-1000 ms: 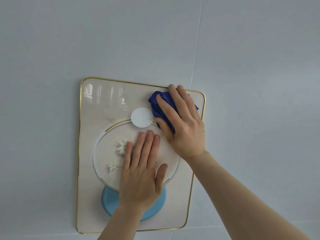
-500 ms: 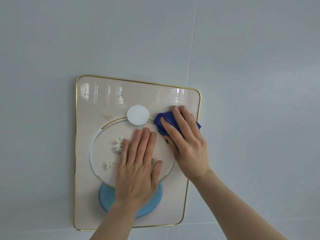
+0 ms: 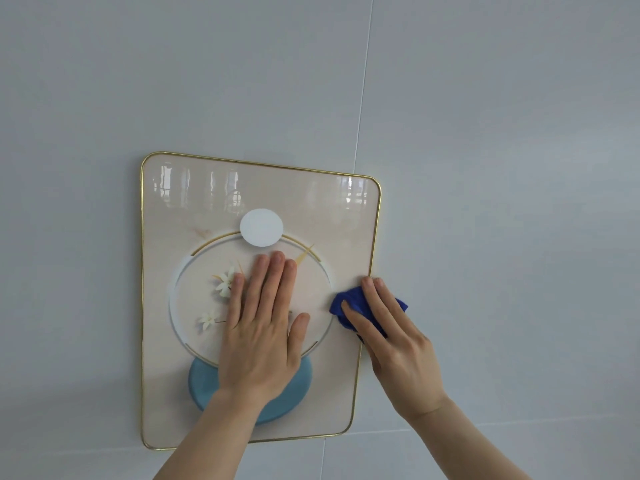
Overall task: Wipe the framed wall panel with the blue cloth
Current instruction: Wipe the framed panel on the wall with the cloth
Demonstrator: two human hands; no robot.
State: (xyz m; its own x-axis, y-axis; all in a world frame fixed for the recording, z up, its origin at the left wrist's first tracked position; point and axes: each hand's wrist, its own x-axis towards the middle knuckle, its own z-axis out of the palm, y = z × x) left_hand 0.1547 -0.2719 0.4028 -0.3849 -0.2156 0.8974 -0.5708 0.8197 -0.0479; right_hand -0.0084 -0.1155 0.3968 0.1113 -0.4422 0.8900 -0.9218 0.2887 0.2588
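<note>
Head view: the framed wall panel (image 3: 194,209) hangs lower centre of the frame on a grey wall (image 3: 485,133). Left hand (image 3: 263,327) lies flat on the printed circle, fingers spread and gripping nothing, probably bracing the panel so it doesn't swing. Right hand (image 3: 391,337) presses the bunched blue cloth (image 3: 349,303) onto the panel's right edge, fingers clamped over it, right at the gold trim.

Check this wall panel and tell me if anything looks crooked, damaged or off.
The framed wall panel appears tilted: its top gold edge slopes down to the right against the wall's tile seam, though the wide-angle view may exaggerate this. No cracks or stains are visible. The left hand lies flat on it; the right hand presses the blue cloth at its right edge.
</note>
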